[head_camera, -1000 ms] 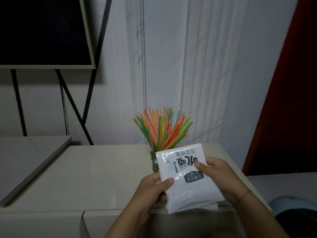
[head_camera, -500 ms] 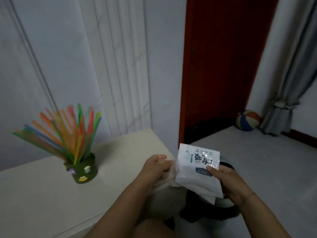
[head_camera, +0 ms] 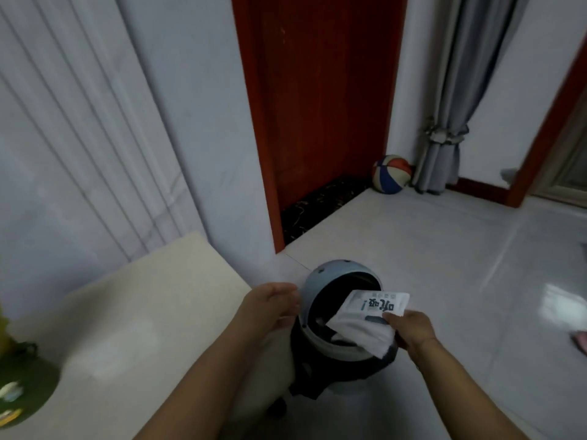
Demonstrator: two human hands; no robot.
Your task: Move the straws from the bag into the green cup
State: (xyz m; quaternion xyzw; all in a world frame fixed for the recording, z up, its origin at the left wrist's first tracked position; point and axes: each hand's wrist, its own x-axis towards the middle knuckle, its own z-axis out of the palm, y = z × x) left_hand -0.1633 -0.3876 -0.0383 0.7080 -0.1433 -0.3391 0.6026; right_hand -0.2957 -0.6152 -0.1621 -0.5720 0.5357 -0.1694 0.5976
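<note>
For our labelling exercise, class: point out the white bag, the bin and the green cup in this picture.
white bag (head_camera: 359, 330), head view, on its plain white lower half.
bin (head_camera: 330, 270), head view, on its pale domed top.
green cup (head_camera: 31, 385), head view, on its green side wall.

place: home room | signs: tied curtain (head_camera: 444, 131), ball (head_camera: 391, 174) on tiled floor (head_camera: 444, 249), red door (head_camera: 320, 100)
</note>
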